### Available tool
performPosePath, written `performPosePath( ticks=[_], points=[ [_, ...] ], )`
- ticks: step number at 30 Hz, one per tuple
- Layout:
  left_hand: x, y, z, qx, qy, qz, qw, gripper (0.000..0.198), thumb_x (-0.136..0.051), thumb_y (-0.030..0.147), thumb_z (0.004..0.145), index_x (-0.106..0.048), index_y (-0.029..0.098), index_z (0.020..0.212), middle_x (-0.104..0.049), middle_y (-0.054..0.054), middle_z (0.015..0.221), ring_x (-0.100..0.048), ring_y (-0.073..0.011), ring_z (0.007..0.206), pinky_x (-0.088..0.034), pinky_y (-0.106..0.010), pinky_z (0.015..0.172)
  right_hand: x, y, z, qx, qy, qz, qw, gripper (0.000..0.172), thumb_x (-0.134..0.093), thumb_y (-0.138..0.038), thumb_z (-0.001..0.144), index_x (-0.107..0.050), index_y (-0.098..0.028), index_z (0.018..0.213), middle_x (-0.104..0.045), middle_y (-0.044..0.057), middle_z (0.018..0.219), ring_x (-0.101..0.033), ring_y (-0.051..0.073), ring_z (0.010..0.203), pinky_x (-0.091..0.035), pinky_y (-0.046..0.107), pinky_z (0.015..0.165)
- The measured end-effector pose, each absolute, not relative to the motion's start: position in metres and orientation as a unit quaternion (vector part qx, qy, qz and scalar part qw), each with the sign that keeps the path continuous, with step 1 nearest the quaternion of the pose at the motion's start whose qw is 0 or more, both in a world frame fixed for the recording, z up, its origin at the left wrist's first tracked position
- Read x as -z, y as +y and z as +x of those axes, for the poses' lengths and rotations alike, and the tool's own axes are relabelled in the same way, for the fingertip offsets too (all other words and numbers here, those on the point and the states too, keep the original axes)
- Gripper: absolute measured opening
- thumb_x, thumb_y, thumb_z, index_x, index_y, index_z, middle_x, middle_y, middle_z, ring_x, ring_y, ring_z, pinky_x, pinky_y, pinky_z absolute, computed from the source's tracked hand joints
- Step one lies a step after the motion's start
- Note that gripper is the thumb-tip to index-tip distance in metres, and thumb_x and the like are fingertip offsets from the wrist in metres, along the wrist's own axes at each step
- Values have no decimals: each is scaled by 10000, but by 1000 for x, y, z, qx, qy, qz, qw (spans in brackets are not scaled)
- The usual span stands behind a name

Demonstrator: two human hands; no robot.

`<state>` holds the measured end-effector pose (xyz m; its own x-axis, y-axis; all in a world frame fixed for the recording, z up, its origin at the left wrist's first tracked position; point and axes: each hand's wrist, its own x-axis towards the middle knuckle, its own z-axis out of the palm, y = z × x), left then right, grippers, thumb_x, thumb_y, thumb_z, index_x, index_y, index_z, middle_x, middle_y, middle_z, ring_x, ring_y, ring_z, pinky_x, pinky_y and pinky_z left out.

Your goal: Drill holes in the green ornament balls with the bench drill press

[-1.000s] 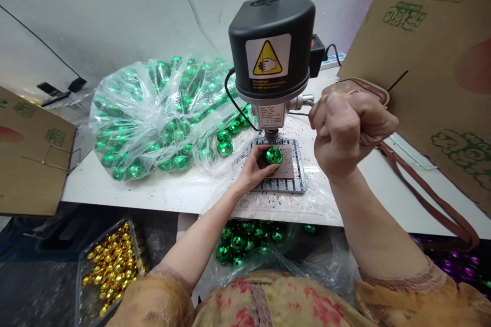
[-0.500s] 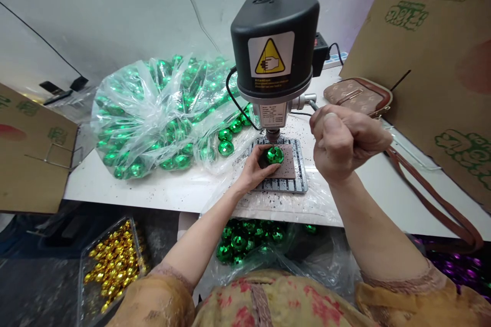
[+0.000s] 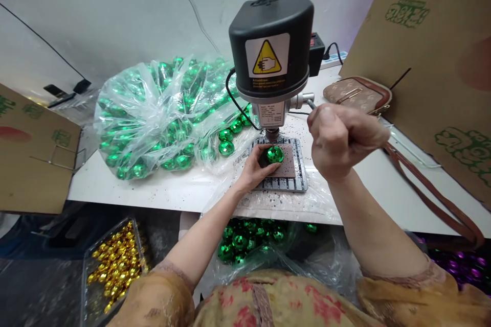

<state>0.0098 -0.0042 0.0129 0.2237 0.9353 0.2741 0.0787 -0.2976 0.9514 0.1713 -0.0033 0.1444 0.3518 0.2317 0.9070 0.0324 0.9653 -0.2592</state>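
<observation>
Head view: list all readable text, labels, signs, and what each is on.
"Attention": warning sticker on the drill press; smaller lines beneath it too blurred to read.
Sign, no words: yellow triangle with a hand, same sticker.
White label below the motor housing: printed lines, too small to read.
Right cardboard box: stylised green lettering, faint red print above; can't read reliably.
Left cardboard box: green marks, unreadable.
</observation>
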Motion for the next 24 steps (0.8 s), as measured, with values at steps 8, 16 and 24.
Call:
performPosePath(
  ticks=[8, 16, 24],
  points=[
    [-12, -28, 7, -493, 455, 698, 252, 405, -804, 303, 814, -596, 212, 1148, -686, -66, 1118, -673, -233, 1061, -544, -388, 954, -186, 0, 167, -128, -525, -157, 827, 503, -716, -436, 858, -371, -220, 562, -323, -95, 455, -310, 43, 392, -248, 265, 439],
    [-34, -83, -18, -445, 442, 756, 189, 395, -752, 279, 815, -552, 211, 1149, -656, -44, 1026, -655, -184, 921, -536, -305, 801, -198, 7, 168, -200, -515, -107, 827, 447, -765, -408, 770, -411, -238, 556, -346, -95, 446, -278, 68, 360, -207, 310, 397],
    [-20, -136, -33, -229, 194, 951, 74, 414, -652, 440, 960, -572, 183, 1275, -704, -127, 1124, -675, -221, 911, -546, -341, 783, -200, 7, 169, -220, -505, -119, 826, 470, -790, -430, 754, -412, -228, 559, -356, -105, 442, -285, 47, 354, -213, 282, 374]
  ],
)
